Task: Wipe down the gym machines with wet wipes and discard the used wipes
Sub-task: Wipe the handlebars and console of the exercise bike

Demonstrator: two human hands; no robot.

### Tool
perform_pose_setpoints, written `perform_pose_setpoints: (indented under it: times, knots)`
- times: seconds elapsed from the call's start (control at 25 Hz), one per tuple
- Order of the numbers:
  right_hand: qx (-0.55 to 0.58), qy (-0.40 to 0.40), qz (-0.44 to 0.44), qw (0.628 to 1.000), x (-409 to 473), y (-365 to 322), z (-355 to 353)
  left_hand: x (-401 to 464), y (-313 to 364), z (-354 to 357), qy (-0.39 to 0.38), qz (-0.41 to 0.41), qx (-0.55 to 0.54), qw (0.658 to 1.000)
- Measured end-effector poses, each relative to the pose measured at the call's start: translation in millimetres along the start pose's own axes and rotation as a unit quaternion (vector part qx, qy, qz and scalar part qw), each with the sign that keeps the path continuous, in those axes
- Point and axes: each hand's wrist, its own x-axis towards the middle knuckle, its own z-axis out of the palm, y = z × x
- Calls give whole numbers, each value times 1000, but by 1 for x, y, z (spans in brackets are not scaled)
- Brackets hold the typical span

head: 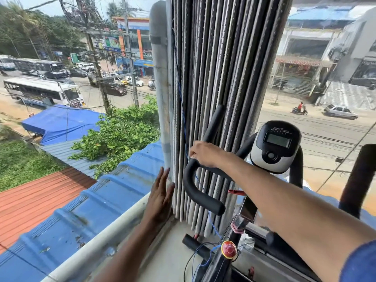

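- Window glass fronts a busy street; gathered blinds (213, 88) hang at 12 o'clock.
- Exercise bike (240, 231), the machine to be wiped, stands at 5 o'clock; its handlebar (195, 186) curves left of the console (275, 146).
- Right hand (203, 154) rests on the handlebar, fingers curled; whether it grasps a wipe cannot be told.
- Left hand (161, 197), fingers straight, presses the blinds' edge at 7 o'clock.
- Progress: wiping seemingly under way; discarding not yet done.

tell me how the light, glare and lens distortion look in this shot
Head view: bright daylight through the window; the blinds and pipe bow from wide-angle distortion; faint reflections haze the glass at right; the console and right hand on the handlebar look sharp.
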Motion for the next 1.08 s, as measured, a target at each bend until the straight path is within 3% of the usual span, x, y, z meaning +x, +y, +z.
perform_pose_setpoints:
  times: [0.12,0.28,0.4,0.52,0.6,0.84,1.08]
  knots:
    - [48,-20,-31,998,-31,-12,-10,35,6,-23,-7,37,51,998]
    - [134,52,18,989,-90,-5,1,94,19,-29,-66,148,190,968]
    - [121,71,17,990,-121,-8,16,151,43,-23,-115,270,302,907]
    - [144,98,24,984,-132,-20,26,199,84,-14,-133,406,398,812]
    - [171,89,15,981,-134,-24,30,216,99,-4,-123,442,413,787]
    - [134,-20,-63,989,-156,-16,34,188,69,40,-132,445,288,838]
    - [47,20,-123,991,-159,-24,37,189,69,37,-144,411,312,844]
